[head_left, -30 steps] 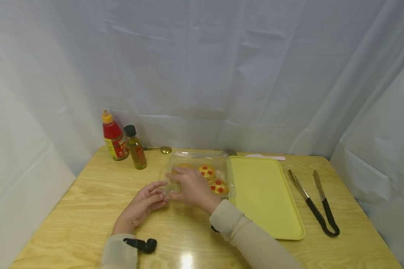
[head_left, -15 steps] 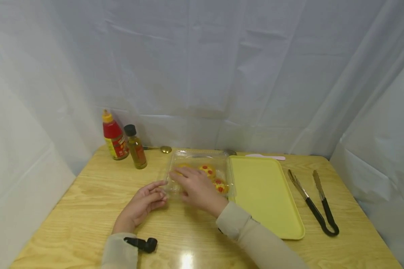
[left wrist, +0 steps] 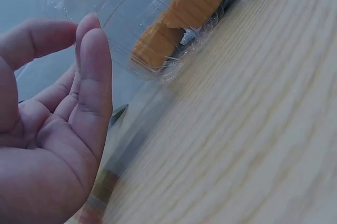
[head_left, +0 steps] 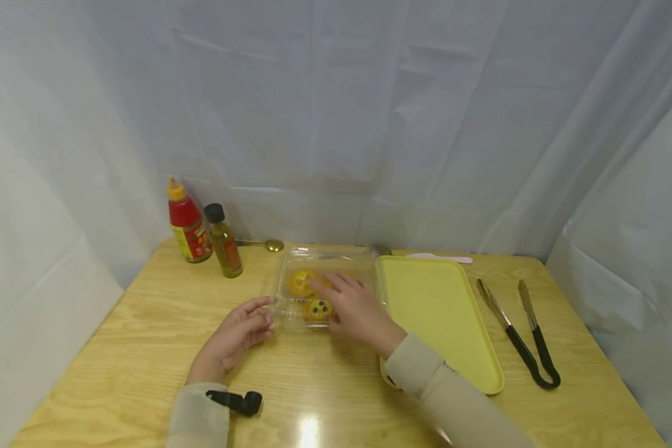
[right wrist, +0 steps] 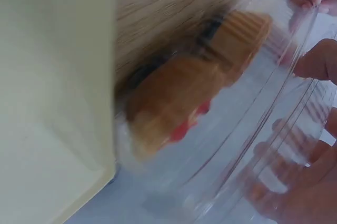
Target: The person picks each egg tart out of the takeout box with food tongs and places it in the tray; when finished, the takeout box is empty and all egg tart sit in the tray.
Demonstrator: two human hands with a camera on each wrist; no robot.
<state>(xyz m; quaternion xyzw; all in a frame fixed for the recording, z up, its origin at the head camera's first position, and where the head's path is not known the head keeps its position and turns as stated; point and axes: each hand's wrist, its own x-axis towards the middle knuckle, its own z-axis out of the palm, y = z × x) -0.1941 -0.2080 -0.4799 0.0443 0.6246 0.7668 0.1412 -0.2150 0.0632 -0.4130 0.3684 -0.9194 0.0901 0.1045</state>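
A clear plastic clamshell container (head_left: 291, 318) with its lid down sits on the table, holding several tarts. One tart with dark blue dots (head_left: 317, 309) is at the front left, and a plain yellow tart (head_left: 301, 283) lies behind it. A red-topped tart (right wrist: 176, 108) shows through the plastic in the right wrist view. My right hand (head_left: 364, 311) lies spread over the right part of the lid, fingertips on the plastic, hiding the tarts below. At the front left corner, my left hand (head_left: 241, 333) rests with fingertips right at the container's edge, fingers loosely bent.
A yellow tray (head_left: 437, 317) adjoins the container on the right, with black-handled tongs (head_left: 521, 342) beyond it. At the back left stand a red sauce bottle (head_left: 187, 227) and a dark-capped bottle (head_left: 224, 246). A gold spoon (head_left: 273, 245) and a pale pink utensil (head_left: 448, 258) lie along the back edge.
My right hand has moved right across the lid from the front left corner, uncovering the left tarts and covering the right ones. The left hand has stayed nearly in place.
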